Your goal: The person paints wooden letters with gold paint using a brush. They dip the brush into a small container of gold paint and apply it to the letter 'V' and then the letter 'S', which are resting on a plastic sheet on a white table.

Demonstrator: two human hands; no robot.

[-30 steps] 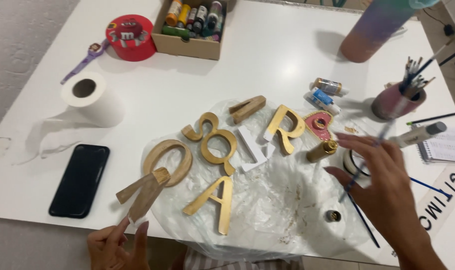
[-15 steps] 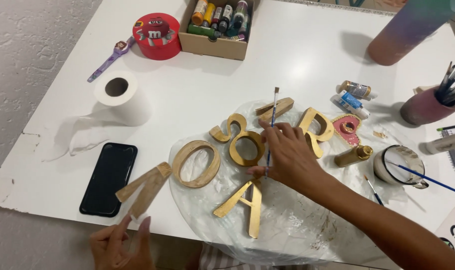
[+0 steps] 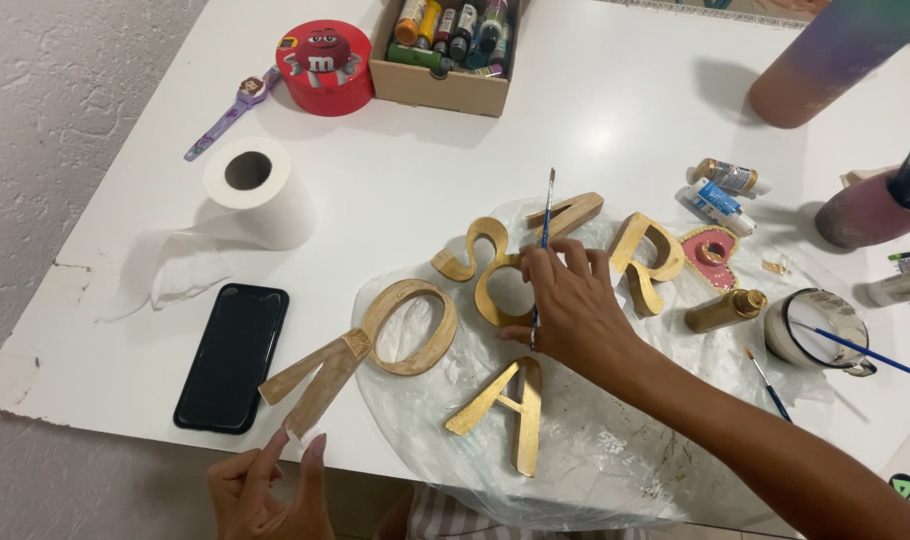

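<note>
Our right hand [image 3: 573, 305] grips thin brush [image 3: 545, 228], fingers pinched; brush axis runs near upright, tip pointing away from us, over gold S [image 3: 475, 250]. Our left hand [image 3: 265, 490] pinches white scrap at near table edge [image 3: 95, 425], just below gold Y [image 3: 320, 372]. Y long axis slants up-right toward O [image 3: 410, 325]. Left nearer Y; right nearer S. Phone [image 3: 233, 355] crowds left side; bare table beyond.

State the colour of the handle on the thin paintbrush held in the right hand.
Blue, seen in the head view: thin paintbrush in the right hand.
</note>
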